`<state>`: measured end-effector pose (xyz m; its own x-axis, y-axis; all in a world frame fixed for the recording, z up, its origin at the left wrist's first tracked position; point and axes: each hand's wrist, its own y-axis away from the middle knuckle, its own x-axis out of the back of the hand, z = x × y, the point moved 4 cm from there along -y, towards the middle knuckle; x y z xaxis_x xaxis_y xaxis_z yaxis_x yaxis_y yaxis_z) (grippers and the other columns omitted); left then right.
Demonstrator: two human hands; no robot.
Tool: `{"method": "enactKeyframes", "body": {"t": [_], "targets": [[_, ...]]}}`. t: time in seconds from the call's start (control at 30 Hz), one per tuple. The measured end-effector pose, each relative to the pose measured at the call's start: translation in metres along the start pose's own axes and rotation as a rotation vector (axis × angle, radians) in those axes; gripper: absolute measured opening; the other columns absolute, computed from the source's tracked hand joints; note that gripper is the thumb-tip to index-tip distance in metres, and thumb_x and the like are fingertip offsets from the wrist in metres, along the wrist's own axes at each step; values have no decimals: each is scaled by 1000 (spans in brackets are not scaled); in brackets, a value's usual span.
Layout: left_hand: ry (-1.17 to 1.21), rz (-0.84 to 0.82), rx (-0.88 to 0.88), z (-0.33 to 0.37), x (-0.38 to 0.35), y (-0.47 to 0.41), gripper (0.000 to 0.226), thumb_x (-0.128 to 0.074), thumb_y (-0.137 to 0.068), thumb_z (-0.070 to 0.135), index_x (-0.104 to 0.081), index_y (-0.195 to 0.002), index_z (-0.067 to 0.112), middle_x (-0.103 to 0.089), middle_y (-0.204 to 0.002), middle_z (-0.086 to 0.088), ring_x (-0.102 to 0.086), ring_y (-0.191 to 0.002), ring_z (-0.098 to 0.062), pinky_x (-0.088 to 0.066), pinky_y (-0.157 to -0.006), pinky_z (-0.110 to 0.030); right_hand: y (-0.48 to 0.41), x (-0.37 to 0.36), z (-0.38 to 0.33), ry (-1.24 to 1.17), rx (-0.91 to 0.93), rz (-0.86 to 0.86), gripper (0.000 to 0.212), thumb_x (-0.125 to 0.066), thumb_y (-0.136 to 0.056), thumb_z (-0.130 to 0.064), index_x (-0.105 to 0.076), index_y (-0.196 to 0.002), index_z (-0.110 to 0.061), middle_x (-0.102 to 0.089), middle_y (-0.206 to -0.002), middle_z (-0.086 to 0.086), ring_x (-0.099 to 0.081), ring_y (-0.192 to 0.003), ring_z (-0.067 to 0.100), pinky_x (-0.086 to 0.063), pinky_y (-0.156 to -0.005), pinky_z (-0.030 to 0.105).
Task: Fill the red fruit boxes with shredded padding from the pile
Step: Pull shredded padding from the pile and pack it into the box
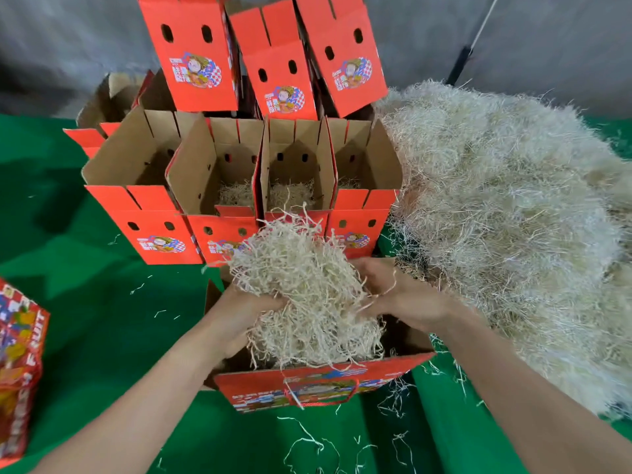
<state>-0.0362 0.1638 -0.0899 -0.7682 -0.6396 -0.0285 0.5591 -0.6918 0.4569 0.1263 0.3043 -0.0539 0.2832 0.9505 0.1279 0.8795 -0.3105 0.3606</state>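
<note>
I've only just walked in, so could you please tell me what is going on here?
A person is packing padding into boxes. The left hand and right hand grip a clump of shredded padding over the open red box nearest them, with its lower part inside. The big pile lies to the right. Behind, a row of open boxes waits; the middle two hold a thin layer.

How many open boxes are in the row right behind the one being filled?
4, side by side: left box, second box, third box, right box next to the pile. The stacked boxes behind may hide more.
</note>
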Motion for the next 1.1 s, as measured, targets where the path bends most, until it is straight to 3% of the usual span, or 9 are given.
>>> {"method": "enactKeyframes", "body": {"t": [0.17, 0.33, 0.6, 0.73, 0.8, 0.87, 0.93, 1.03, 1.1], "targets": [[-179, -168, 32, -8, -21, 7, 37, -74, -70, -7, -57, -80, 24, -61, -63, 24, -54, -57, 16, -41, -60, -4, -13, -10, 8, 33, 29, 202, 44, -69, -69, 11, -62, -100, -19, -70, -95, -9, -65, -87, 3, -48, -69, 10], [-171, 109, 86, -3, 25, -1, 18, -72, -68, -14, -64, -80, -3, -64, -104, -9, -58, -100, -22, -40, -91, -28, 10, 40, 7, -110, 145, 353, 27, -58, -73, 19, -54, -86, -4, -60, -79, 8, -58, -70, 18, -48, -65, 30], [-345, 6, 131, -5, 41, -3, 24, -74, -69, -7, -65, -91, -4, -65, -108, -9, -57, -106, -22, -40, -97, -28, 25, 60, -1, -185, 110, 633, 18, -58, -80, 11, -59, -78, -7, -64, -62, -4, -62, -59, 6, -51, -56, 19], [-320, -162, 50, 0, 9, 7, 34, -71, -69, -13, -60, -78, 17, -67, -60, 18, -60, -55, 11, -41, -48, -2, 17, 26, -3, -325, 86, 555, 14, -54, -86, 3, -58, -87, -10, -59, -68, -3, -53, -47, -1, -40, -43, 13], [-355, -277, 47, 1, -7, 11, 48, -77, -67, -4, -58, -104, 19, -71, -78, 20, -62, -69, 14, -43, -58, -1, 7, -6, -7, -300, 105, 327, 18, -66, -77, -16, -58, -93, -20, -62, -85, -6, -60, -70, 0, -43, -59, 16], [-346, -402, 91, 4, -15, 16, 90, -89, -53, 20, -45, -132, 19, -64, -117, 11, -58, -105, 2, -43, -94, -15, 1, -28, -6, -110, 89, 197, 33, -72, -74, -26, -55, -102, -33, -65, -96, -16, -62, -91, 3, -48, -70, 15], [-314, -408, 133, 7, -18, 19, 118, -91, -33, 45, -40, -137, 19, -49, -135, 4, -43, -125, -11, -26, -108, -27, 1, -33, -4, 47, 129, 224, 26, -62, -87, -19, -57, -113, -19, -66, -110, -1, -62, -101, 19, -52, -81, 21], [-217, -202, 181, 8, -1, 15, 73, -84, -44, 38, -58, -110, 20, -49, -132, 5, -32, -135, -22, -26, -105, -35, 7, -16, 2, 238, 46, 321, 47, -54, -88, 1, -40, -133, -5, -51, -122, 12, -61, -86, 10, -47, -70, 4], [-191, -160, 182, 8, 13, 11, 85, -87, -49, 26, -50, -125, 18, -42, -139, 4, -25, -138, -23, -19, -110, -40, 12, 3, 7, 255, 22, 332, 49, -61, -82, 3, -46, -125, -14, -55, -106, -2, -60, -71, 4, -48, -63, 6]]}}
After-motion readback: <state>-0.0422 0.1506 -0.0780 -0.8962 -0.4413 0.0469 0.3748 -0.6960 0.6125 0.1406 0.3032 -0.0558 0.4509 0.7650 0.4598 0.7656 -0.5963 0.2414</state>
